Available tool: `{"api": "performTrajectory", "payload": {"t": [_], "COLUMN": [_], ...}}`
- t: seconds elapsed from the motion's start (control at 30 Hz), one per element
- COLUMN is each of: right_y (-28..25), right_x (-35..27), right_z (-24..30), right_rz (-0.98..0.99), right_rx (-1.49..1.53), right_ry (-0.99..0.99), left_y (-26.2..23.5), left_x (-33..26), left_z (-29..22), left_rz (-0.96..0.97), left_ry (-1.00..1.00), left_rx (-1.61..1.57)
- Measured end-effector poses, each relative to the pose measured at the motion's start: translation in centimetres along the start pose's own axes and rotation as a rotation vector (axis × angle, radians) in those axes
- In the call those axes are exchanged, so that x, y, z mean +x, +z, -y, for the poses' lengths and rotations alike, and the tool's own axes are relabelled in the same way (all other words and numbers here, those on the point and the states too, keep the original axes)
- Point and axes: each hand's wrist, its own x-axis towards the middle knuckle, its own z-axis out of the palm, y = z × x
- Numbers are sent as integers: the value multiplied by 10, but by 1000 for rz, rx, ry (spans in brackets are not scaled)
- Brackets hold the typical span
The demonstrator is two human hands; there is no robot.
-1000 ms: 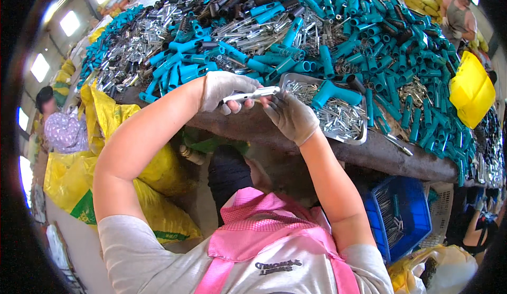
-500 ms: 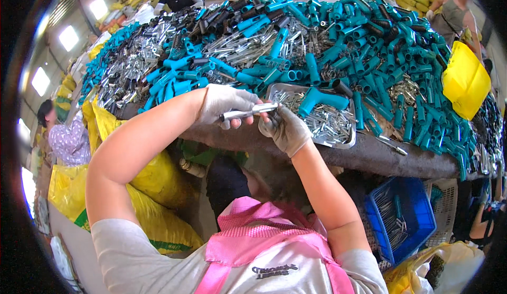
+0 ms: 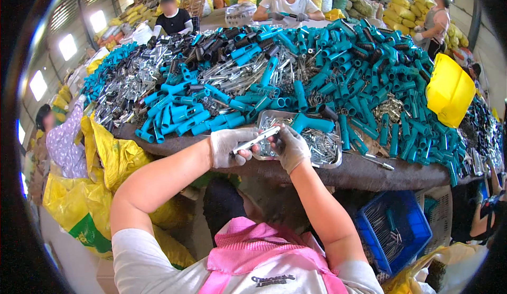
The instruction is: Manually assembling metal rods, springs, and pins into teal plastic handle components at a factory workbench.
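Two gloved hands, left (image 3: 228, 147) and right (image 3: 292, 148), grip one metal rod (image 3: 257, 139) above one tray (image 3: 334, 159).

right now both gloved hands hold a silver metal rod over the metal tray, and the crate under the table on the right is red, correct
Not quite: the crate under the table is blue, not red, as the head view shows. The rest holds: the left hand and right hand, both gloved, hold a silver metal rod over the metal tray.

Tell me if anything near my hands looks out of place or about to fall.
One thing: a thin metal rod lies alone on the dark table edge, right of the metal tray, apart from the piles. Your left hand and right hand hold a metal rod normally.
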Motion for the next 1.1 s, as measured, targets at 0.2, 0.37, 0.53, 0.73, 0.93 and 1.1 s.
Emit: {"api": "performTrajectory", "payload": {"t": [0.2,0.37,0.53,0.73,0.93,1.1], "right_y": [18,36,29,11,23,23], "right_x": [17,63,97,66,13,9], "right_z": [-1,-15,-16,35,-5,-2], "right_rz": [-117,98,52,-253,79,73], "right_rx": [-355,-725,-656,-1983,-1292,-535], "right_ry": [-64,36,-19,-836,-518,-26], "left_y": [-26,-78,-98,-84,-59,-35], "left_x": [-17,-16,-11,-10,6,12], "left_z": [20,48,66,64,43,33], "left_rz": [76,148,194,111,64,139], "left_ry": [79,156,234,361,242,135], "left_rx": [-233,-498,-605,-381,-294,-333]}}
